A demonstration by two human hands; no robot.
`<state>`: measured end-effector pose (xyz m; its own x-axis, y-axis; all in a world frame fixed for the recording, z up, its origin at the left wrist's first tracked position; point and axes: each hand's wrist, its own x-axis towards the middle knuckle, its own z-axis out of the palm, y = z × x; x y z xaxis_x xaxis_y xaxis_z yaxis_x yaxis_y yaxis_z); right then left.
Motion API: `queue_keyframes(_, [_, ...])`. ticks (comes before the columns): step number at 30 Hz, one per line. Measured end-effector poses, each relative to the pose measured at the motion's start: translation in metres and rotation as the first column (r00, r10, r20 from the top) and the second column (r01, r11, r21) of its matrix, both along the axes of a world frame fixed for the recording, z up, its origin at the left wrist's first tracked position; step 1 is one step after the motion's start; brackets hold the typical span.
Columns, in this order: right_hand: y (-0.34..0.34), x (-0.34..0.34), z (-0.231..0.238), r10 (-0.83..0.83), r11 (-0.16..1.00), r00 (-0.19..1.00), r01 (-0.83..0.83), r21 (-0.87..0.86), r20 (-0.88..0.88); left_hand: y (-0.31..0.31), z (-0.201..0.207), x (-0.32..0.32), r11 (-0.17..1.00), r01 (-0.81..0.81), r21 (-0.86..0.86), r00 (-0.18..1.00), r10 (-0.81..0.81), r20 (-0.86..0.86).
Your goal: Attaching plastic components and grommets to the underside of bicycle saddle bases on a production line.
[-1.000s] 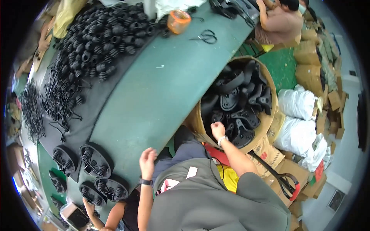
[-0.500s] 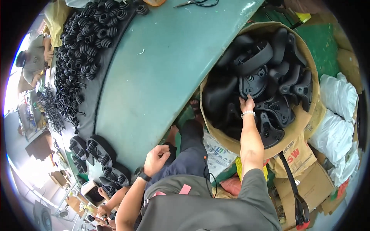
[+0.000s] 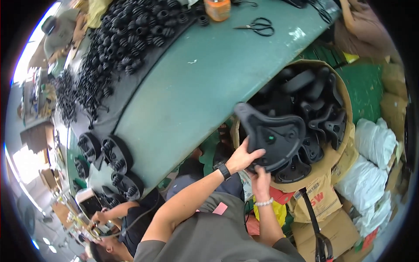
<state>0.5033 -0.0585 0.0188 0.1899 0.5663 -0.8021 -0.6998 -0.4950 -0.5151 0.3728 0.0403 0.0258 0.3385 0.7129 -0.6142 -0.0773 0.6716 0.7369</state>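
A black bicycle saddle (image 3: 279, 144) is held up over the near left part of a round cardboard bin (image 3: 286, 187). Its hollow underside faces up, and its narrow nose points toward the table. My left hand (image 3: 242, 157) grips the saddle's near left edge with the thumb over the rim. Close beside it, my right hand (image 3: 262, 183) is closed on the near edge, its fingers partly hidden under the saddle. More black saddles (image 3: 331, 122) lie heaped in the bin behind the held one.
A long green table (image 3: 183, 100) runs along the bin's left, with scissors (image 3: 259, 27) and an orange tub (image 3: 217, 9). Black rubber bellows (image 3: 139, 30) lie piled far left; several saddles with bellows (image 3: 117, 155) stand nearer. White sacks (image 3: 364, 179) line the right. Co-workers (image 3: 135, 227) sit nearby.
My right hand has drawn a saddle out of the bin toward me. My left hand has come across from near my lap and taken hold of it. The view has shifted.
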Motion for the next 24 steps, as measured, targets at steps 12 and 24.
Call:
queue_keyframes(12, [0.052,0.085,-0.297,0.806,0.502,0.015,-0.548,-0.669,0.592,-0.103,-0.043,-0.276,0.486,-0.862,-0.143,0.464,0.644,-0.608])
queue_keyframes(24, [0.071,0.068,-0.13,0.636,0.64,-0.127,-0.465,-0.612,0.761,-0.15,-0.064,-0.277,0.491,-0.84,-0.232,0.526,0.631,-0.571])
